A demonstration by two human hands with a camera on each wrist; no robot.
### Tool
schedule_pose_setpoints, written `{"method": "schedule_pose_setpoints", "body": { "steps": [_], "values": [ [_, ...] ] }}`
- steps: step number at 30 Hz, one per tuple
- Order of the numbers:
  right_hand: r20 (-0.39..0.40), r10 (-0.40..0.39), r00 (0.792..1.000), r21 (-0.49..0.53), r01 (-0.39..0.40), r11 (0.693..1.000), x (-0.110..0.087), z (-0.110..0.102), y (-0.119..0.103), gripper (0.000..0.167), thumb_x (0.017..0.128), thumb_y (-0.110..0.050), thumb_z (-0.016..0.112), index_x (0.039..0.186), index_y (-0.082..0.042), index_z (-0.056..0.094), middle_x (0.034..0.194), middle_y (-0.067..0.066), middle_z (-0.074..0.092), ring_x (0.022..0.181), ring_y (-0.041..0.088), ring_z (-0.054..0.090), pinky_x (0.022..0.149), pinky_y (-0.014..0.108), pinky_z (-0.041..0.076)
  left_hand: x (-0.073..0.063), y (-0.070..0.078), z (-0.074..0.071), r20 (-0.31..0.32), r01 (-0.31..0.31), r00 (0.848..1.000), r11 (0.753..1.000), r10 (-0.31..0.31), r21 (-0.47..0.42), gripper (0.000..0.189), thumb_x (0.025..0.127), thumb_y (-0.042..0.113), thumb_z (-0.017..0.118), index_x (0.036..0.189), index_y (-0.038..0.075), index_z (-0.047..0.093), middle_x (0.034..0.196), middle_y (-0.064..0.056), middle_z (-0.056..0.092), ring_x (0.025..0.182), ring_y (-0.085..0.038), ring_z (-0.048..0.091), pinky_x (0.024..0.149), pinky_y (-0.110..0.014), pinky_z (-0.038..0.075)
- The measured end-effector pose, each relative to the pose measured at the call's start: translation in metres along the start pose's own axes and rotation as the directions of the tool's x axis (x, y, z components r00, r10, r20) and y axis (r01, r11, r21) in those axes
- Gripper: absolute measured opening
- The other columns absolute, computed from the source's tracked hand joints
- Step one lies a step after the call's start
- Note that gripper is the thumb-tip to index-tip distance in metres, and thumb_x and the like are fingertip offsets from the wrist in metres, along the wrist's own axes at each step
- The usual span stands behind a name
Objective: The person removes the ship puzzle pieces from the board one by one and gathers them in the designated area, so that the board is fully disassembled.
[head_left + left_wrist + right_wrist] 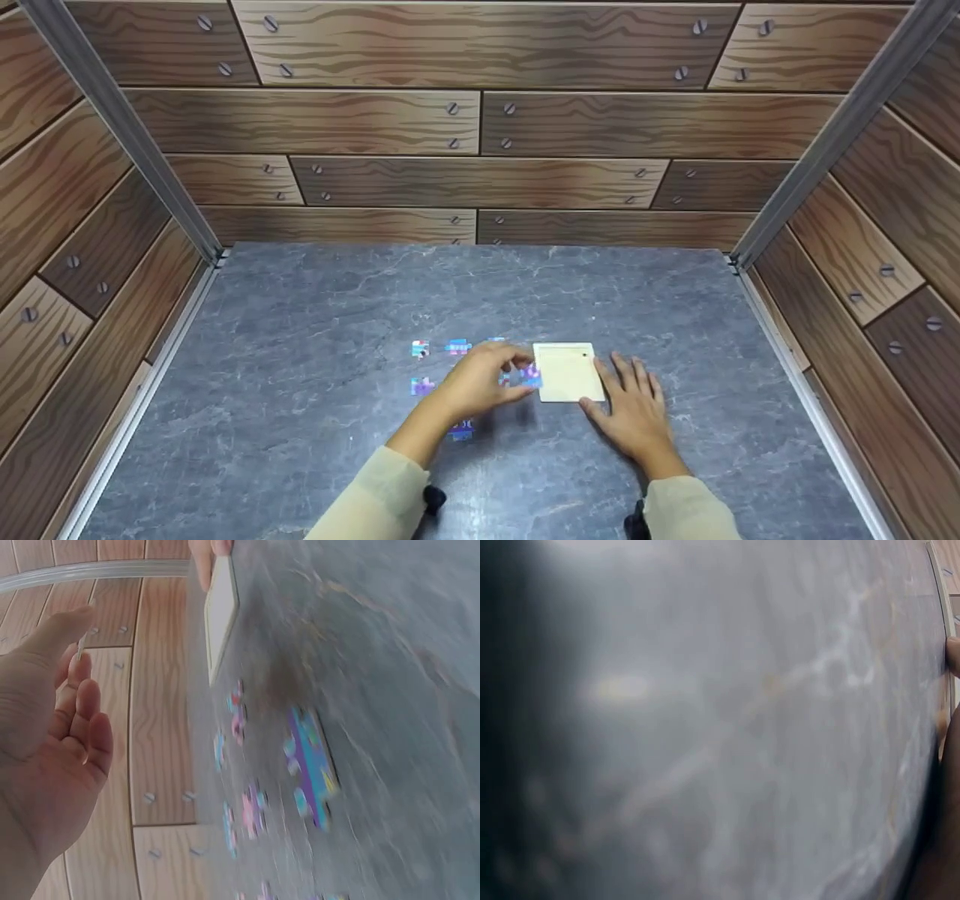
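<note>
My left hand (484,379) pinches a small purple-and-blue jigsaw puzzle piece (531,376) between thumb and fingertips, at the left edge of a cream square puzzle tray (571,382). Seen from the left wrist, that piece (81,645) shows only as a thin edge. On the tray's right side my right hand (634,409) lies with its fingers spread, thumb and index finger at the rim. The tray's bare inside shows a small dark mark near its top right corner. In the right wrist view only a sliver of the right hand's fingers (952,656) appears.
Several loose puzzle pieces lie left of the tray, among them a red-and-blue one (420,349), a blue one (458,346), a purple one (422,386) and a dark blue one (462,430). The left forearm partly covers others. Wood-patterned walls (480,124) surround the grey marbled tabletop (300,360).
</note>
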State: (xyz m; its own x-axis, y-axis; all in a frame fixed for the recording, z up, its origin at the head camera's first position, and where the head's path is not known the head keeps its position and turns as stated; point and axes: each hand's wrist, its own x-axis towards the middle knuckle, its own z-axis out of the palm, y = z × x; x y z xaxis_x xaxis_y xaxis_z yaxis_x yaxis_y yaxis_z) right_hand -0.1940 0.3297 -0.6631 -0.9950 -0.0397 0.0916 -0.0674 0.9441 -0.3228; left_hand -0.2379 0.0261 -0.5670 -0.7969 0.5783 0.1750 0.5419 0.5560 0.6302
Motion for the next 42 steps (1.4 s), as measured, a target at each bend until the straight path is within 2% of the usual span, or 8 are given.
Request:
{"method": "schedule_pose_setpoints", "body": {
  "steps": [6,13,17,19,25,32,42],
  "values": [
    [-0.018,-0.012,1.0,0.012,0.012,1.0,-0.001,0.002,0.001,0.082,0.101,-0.063,0.063,0.168,-0.02,0.042,0.176,0.019,0.035,0.164,0.051,0.023,0.13,0.074,0.015,-0.02,-0.007,-0.001,0.059,-0.004,0.998,0.997,0.0,0.074,0.043,0.091,0.032,0.088,0.13,0.018,0.076,0.118,0.002,0.074,0.112,-0.019,0.069,0.101,-0.034,0.057],
    [0.018,0.008,1.0,0.014,-0.008,1.0,0.0,0.0,0.001,0.084,0.102,-0.065,0.061,0.17,-0.022,0.038,0.178,0.017,0.03,0.166,0.05,0.018,0.132,0.073,0.011,-0.037,-0.019,0.011,0.093,0.06,0.993,0.991,-0.072,0.12,0.042,0.09,0.034,0.089,0.128,0.021,0.077,0.113,0.007,0.077,0.115,-0.014,0.069,0.125,-0.054,0.042],
    [0.003,0.001,1.0,0.008,-0.002,1.0,-0.001,-0.001,0.0,0.083,0.101,-0.064,0.062,0.169,-0.021,0.04,0.177,0.019,0.033,0.165,0.051,0.021,0.131,0.074,0.013,-0.045,-0.023,0.019,0.092,0.106,0.988,0.982,-0.122,0.156,0.04,0.089,0.036,0.09,0.124,0.022,0.077,0.108,0.009,0.077,0.112,-0.014,0.068,0.118,-0.054,0.044],
    [-0.004,-0.002,1.0,0.003,0.002,1.0,-0.001,-0.002,0.0,0.083,0.101,-0.064,0.062,0.168,-0.02,0.041,0.176,0.019,0.034,0.164,0.052,0.022,0.13,0.074,0.014,-0.048,-0.024,0.022,0.09,0.125,0.986,0.977,-0.142,0.175,0.04,0.087,0.038,0.09,0.122,0.024,0.077,0.106,0.01,0.076,0.108,-0.013,0.065,0.108,-0.048,0.046],
    [0.016,0.007,1.0,0.008,-0.007,1.0,0.0,-0.001,0.001,0.084,0.101,-0.065,0.061,0.169,-0.022,0.038,0.178,0.018,0.031,0.166,0.05,0.019,0.131,0.073,0.012,-0.056,-0.025,0.03,0.086,0.11,0.988,0.971,-0.131,0.214,0.038,0.084,0.037,0.093,0.118,0.025,0.08,0.101,0.01,0.076,0.096,-0.009,0.056,0.087,-0.031,0.037],
    [0.029,0.006,1.0,0.023,-0.007,1.0,0.002,0.001,0.001,0.085,0.101,-0.067,0.06,0.17,-0.023,0.036,0.178,0.017,0.031,0.166,0.049,0.018,0.131,0.073,0.012,-0.059,-0.028,0.034,0.084,0.098,0.989,0.971,-0.118,0.216,0.038,0.083,0.035,0.093,0.117,0.022,0.08,0.102,0.008,0.076,0.098,-0.01,0.057,0.085,-0.03,0.036],
    [0.021,0.002,1.0,0.021,-0.002,1.0,0.002,0.001,0.001,0.084,0.102,-0.064,0.061,0.17,-0.022,0.036,0.178,0.018,0.031,0.166,0.05,0.018,0.131,0.073,0.012,-0.059,-0.03,0.031,0.116,0.108,0.985,0.976,-0.131,0.191,0.04,0.082,0.03,0.092,0.118,0.02,0.078,0.106,0.005,0.075,0.099,-0.011,0.058,0.087,-0.031,0.036]
  ]
}}
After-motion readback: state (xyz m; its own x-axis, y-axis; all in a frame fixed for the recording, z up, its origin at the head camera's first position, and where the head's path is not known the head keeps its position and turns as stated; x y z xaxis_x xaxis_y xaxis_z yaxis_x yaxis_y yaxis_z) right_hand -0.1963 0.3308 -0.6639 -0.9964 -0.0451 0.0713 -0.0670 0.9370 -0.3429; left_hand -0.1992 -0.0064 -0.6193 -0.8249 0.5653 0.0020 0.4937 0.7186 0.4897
